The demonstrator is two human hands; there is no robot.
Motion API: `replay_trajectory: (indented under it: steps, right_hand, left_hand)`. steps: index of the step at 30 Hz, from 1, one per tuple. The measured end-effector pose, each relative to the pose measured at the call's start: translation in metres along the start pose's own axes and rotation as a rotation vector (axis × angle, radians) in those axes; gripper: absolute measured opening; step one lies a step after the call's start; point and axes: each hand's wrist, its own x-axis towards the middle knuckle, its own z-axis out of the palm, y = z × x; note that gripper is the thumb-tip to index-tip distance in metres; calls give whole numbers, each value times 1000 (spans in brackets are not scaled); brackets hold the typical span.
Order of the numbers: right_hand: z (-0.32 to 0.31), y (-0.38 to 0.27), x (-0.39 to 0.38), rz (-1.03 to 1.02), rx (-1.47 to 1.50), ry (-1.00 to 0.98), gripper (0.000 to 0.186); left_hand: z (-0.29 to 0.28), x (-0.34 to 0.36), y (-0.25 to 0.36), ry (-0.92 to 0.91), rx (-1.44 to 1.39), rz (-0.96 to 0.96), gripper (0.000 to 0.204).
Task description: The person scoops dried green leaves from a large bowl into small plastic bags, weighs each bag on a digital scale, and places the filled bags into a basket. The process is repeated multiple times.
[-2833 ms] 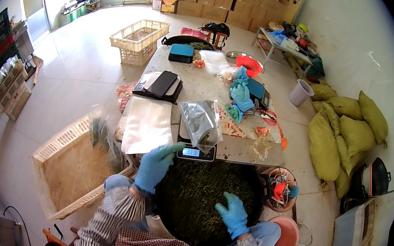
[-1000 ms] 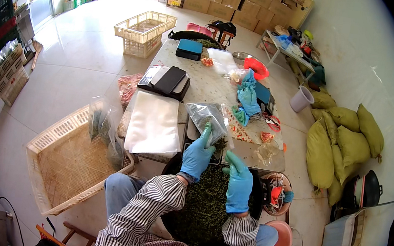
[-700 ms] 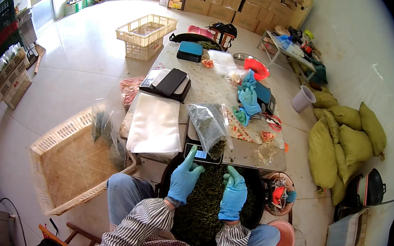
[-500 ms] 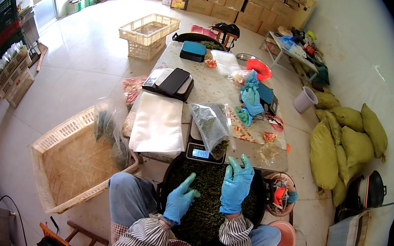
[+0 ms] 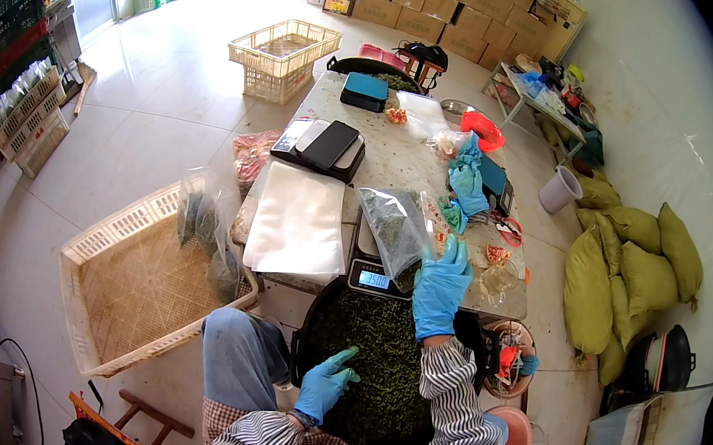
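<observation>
My right hand [image 5: 441,293], in a blue glove, is at the lower right edge of a clear plastic bag [image 5: 396,226], its fingers stretched out. Dark green dried leaves show inside the bag, which lies on a digital kitchen scale [image 5: 369,279] with a lit display. Over a wide black pan [image 5: 299,356] of the same loose leaves [image 5: 379,332], my gloved left hand [image 5: 323,387] hovers with index finger and thumb apart, holding nothing. Whether the right fingertips grip the bag's edge is hard to make out.
White bags [image 5: 298,224] lie flat left of the scale, below a second scale [image 5: 321,147]. A cream plastic crate [image 5: 119,233] with filled bags stands at the left. Blue gloves [image 5: 466,183] lie on the table [image 5: 405,153]. Green sacks [image 5: 588,291] line the right wall.
My right hand has moved up from over the pan to the bag's edge. The left hand has shifted slightly lower, and the scale's reading has changed.
</observation>
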Motion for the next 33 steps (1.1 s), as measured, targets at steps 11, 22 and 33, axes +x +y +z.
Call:
replay_trajectory:
  steps: [11, 22, 33]
  right_hand:
    - [-29, 15, 8, -72, 269, -42, 31]
    - [-53, 7, -27, -118, 315, 34, 36]
    - [-45, 4, -205, -41, 610, -627, 36]
  left_hand:
    - [8, -2, -2, -42, -64, -16, 46]
    - [8, -4, 4, 78, -181, 9, 46]
    - [-34, 0, 12, 332, -285, 215, 36]
